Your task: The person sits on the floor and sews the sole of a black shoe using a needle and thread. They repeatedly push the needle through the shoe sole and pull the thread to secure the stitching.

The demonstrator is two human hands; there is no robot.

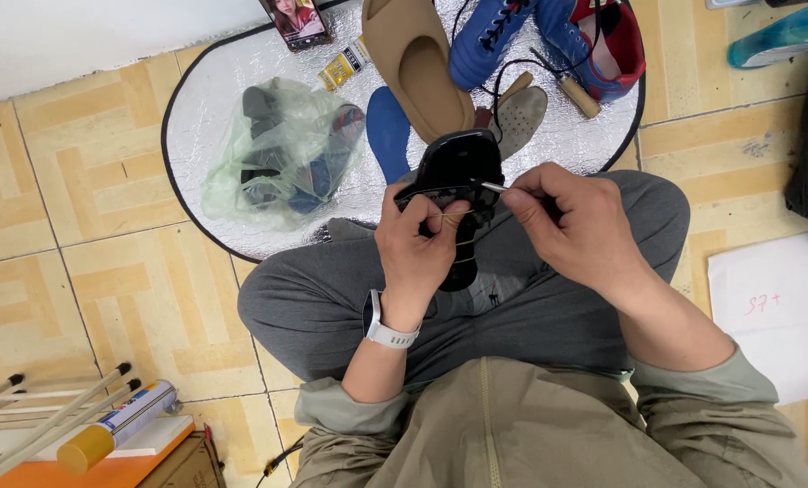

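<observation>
I'm cross-legged on the tiled floor (79, 271), the round silver mat (214, 99) spread out past my knees. On it sits a green bag (282, 158) stuffed with dark things, a blue shoe (549, 36) with its black lace trailing loose, a tan insole (418, 63), a blue one (388, 131) and a grey one (523, 113). If I lean forward carelessly, that lace could snag on what I'm doing.

The black shoe (458, 181) sits over my lap, sole up, gripped in my left hand (418, 244), fingers wrapped round its middle with thread running across them. That thread looks ready to bite into my finger if I pull hard, or to tangle round it.

My right hand (576, 226) is pinched tight on a needle (493, 187), its tip touching the shoe's edge. This is the real risk, I reckon: the needle points toward my left fingers, so one slip off the hard rim could send it straight into them.
</observation>
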